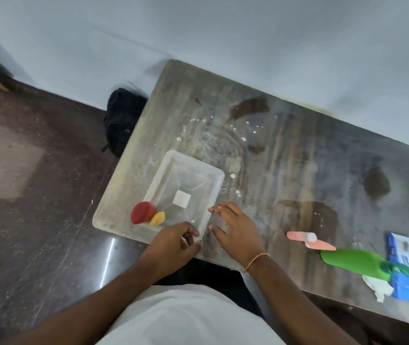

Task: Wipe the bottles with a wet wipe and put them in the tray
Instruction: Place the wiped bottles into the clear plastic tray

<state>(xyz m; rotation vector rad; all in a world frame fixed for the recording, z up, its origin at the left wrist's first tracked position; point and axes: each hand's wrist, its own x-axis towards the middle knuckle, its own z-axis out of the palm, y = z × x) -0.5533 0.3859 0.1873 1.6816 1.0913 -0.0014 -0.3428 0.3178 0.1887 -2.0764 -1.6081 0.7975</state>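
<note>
Hands meet at the near corner of the tray [219,175], left hand [173,245] pinching its rim, right hand [238,232] spread empty; the red-and-yellow bottle [145,212] seems inside, so next probably comes a rightward reach for the pink bottle [298,236] on the worktop [298,158].

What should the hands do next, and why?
Probably the right hand should reach for the pink bottle. It lies on the table, outside the tray, nearer than the green bottle, and that hand is open and holds nothing. The red bottle already seems to be in the tray.
</note>
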